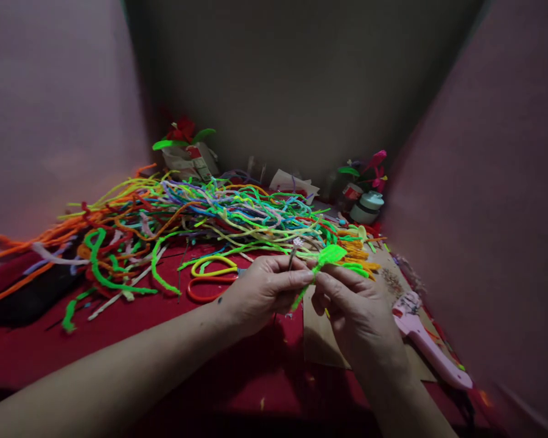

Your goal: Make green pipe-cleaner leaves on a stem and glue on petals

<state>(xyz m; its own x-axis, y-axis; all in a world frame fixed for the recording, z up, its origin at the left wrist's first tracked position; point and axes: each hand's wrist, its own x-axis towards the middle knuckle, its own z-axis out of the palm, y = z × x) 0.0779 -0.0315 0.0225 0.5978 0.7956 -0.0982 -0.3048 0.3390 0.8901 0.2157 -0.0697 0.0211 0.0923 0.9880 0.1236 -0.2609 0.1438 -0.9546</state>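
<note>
L hand (265,285) & R hand (357,304) both have thumb & fingers pinched nearly closed on the green chenille leaf (331,254), right where blade meets stem; it's held up above the table's middle, stem end angling down betw. them. To do it well, I'd say: anchor w/ L, turn w/ R in small, even twists, & don't crush the fuzzy blade (a thin dark piece (293,258) pokes up by the L fingers, can't tell what). Table's under a red cloth (237,377), v. cluttered: multicolour chenille stems (237,213) heaped over the far half & out to the L edge; scissors (214,280) just beyond L wrist; cardboard (322,340) & pink glue gun (429,347) toward the R edge; pale jar (368,207) nr far R corner. Room's dim: dark backdrop (301,79), pinkish panels (497,182) either side.
</note>
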